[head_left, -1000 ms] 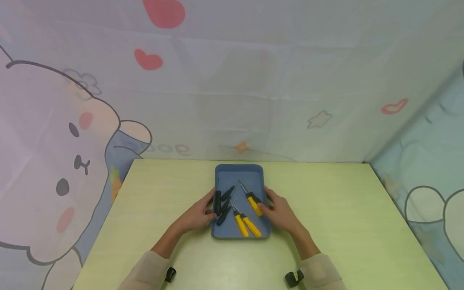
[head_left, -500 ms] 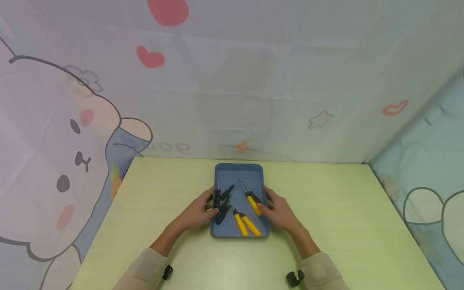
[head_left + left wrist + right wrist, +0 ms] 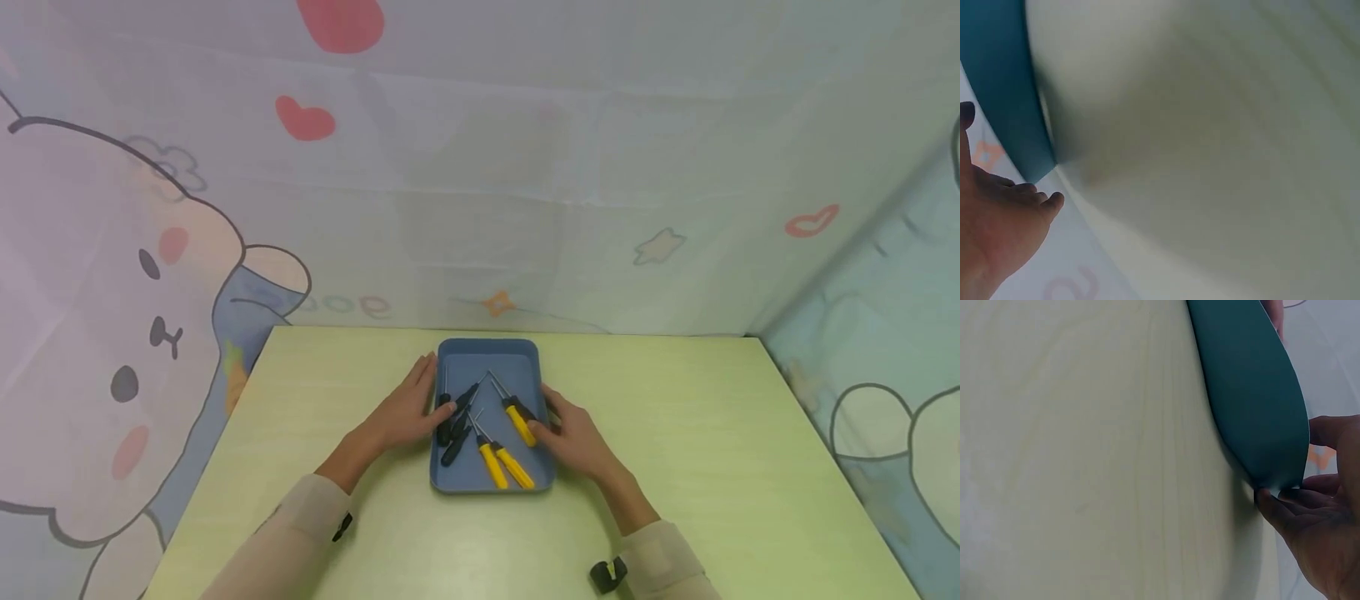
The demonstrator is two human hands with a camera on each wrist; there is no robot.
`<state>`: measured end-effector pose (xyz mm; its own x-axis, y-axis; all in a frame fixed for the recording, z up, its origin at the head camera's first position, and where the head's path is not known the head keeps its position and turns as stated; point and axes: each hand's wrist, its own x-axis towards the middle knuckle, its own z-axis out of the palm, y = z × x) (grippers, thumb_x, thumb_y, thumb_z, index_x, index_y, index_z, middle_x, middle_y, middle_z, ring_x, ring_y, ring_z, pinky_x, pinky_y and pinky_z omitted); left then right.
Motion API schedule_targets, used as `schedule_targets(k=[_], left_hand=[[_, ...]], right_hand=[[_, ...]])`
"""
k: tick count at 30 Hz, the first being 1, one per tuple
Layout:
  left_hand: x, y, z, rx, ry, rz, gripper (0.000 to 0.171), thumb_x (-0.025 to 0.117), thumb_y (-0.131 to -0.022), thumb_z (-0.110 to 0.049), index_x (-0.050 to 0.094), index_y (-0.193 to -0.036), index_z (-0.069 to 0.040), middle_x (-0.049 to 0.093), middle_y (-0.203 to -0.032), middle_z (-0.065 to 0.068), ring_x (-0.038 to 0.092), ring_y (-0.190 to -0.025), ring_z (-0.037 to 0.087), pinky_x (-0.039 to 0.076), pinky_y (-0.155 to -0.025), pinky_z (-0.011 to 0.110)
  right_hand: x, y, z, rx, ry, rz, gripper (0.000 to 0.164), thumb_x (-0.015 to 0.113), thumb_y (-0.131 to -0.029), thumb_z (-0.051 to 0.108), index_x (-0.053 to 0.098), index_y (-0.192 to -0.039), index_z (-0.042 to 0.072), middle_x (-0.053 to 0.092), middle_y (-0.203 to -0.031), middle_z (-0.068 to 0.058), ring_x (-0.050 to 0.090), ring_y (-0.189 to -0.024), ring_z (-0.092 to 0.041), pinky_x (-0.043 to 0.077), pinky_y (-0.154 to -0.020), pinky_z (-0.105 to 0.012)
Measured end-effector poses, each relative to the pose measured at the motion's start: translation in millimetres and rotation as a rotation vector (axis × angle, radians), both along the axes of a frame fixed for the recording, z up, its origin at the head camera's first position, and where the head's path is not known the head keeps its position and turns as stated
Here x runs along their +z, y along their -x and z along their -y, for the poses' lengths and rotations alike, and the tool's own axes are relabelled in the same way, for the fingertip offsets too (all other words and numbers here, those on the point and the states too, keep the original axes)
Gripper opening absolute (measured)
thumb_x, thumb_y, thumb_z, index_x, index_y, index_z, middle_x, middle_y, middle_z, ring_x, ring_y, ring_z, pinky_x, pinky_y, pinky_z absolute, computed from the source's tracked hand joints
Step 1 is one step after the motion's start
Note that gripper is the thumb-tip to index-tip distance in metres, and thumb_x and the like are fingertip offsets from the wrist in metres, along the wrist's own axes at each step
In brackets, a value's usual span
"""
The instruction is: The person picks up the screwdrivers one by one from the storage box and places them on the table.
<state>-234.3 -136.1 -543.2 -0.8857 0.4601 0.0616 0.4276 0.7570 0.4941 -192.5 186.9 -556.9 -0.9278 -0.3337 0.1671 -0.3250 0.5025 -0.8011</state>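
Observation:
A blue-grey tray lies on the table and holds several screwdrivers. Yellow-handled screwdrivers lie at its front and right. Black-handled screwdrivers cluster along the left side. My right hand grips the tray's right side, thumb over the rim; in the right wrist view its fingers reach the bottom edge of the wall. Along the left side, my left hand rests with straight fingers against the outer wall, its thumb over the rim above the black handles. In the left wrist view the tray wall partly hides those fingers.
The pale wooden table spreads on both sides of the tray. Behind it hangs a printed cloth with hearts and a cartoon bear. Another cloth side stands at the right. A black strap sits at the right cuff.
My left hand has slid forward along the tray's left side and its fingers have straightened. The right hand keeps its grip. The tray shows slightly further left, as does the whole view.

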Motion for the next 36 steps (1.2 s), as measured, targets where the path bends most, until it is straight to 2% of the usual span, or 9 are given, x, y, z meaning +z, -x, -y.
schedule_targets(k=[9, 15, 17, 23, 28, 36], left_hand=[[-13.0, 5.9, 3, 0.001, -0.127, 0.063, 0.079, 0.043, -0.104, -0.043, 0.003, -0.159, -0.003, 0.010, -0.164, 0.018, 0.014, -0.151, 0.033, 0.019, -0.120, 0.046], [-17.2, 11.5, 3, 0.007, -0.308, 0.063, 0.067, 0.045, -0.104, -0.019, 0.011, -0.157, 0.003, 0.016, -0.162, 0.022, 0.016, -0.150, 0.037, 0.017, -0.120, 0.048], [-17.8, 13.3, 3, 0.010, -0.342, 0.063, 0.066, 0.046, -0.102, -0.015, 0.014, -0.156, 0.004, 0.018, -0.161, 0.023, 0.017, -0.149, 0.036, 0.017, -0.120, 0.048], [-14.6, 19.1, 4, 0.026, -0.345, 0.084, 0.069, 0.048, -0.099, -0.013, 0.014, -0.157, 0.001, 0.021, -0.162, 0.020, 0.020, -0.150, 0.031, 0.017, -0.120, 0.045], [-9.5, 25.1, 4, 0.041, -0.427, 0.131, 0.075, 0.054, -0.095, -0.011, 0.016, -0.158, -0.002, 0.026, -0.161, 0.016, 0.030, -0.146, 0.029, 0.025, -0.118, 0.044], [-17.2, 29.9, 2, 0.040, -0.434, 0.158, 0.070, 0.053, -0.095, -0.012, 0.022, -0.157, -0.001, 0.035, -0.157, 0.016, 0.029, -0.146, 0.028, 0.023, -0.118, 0.045]], right_hand=[[1.8, -0.4, 1, -0.011, -0.008, 0.012, 0.070, 0.066, -0.096, 0.024, 0.035, -0.151, -0.005, 0.045, -0.147, -0.027, 0.047, -0.134, -0.039, 0.051, -0.095, -0.047], [-0.4, 0.6, -3, -0.007, 0.017, 0.012, 0.068, 0.066, -0.096, 0.023, 0.035, -0.151, -0.002, 0.044, -0.148, -0.026, 0.046, -0.134, -0.040, 0.050, -0.095, -0.049], [-0.5, 1.6, -4, -0.008, 0.026, 0.024, 0.068, 0.066, -0.096, 0.025, 0.036, -0.151, 0.000, 0.044, -0.148, -0.025, 0.045, -0.135, -0.039, 0.049, -0.097, -0.049], [-0.7, 4.4, -6, -0.001, 0.032, 0.058, 0.070, 0.065, -0.097, 0.032, 0.035, -0.153, 0.003, 0.042, -0.151, -0.022, 0.043, -0.137, -0.038, 0.048, -0.099, -0.049], [-1.0, 4.4, -6, -0.008, 0.044, 0.074, 0.069, 0.065, -0.096, 0.033, 0.036, -0.153, 0.005, 0.042, -0.151, -0.021, 0.042, -0.138, -0.037, 0.046, -0.101, -0.049], [0.9, 3.0, -7, 0.002, 0.056, 0.078, 0.069, 0.066, -0.096, 0.025, 0.034, -0.153, 0.003, 0.041, -0.151, -0.023, 0.042, -0.138, -0.038, 0.046, -0.101, -0.050]])
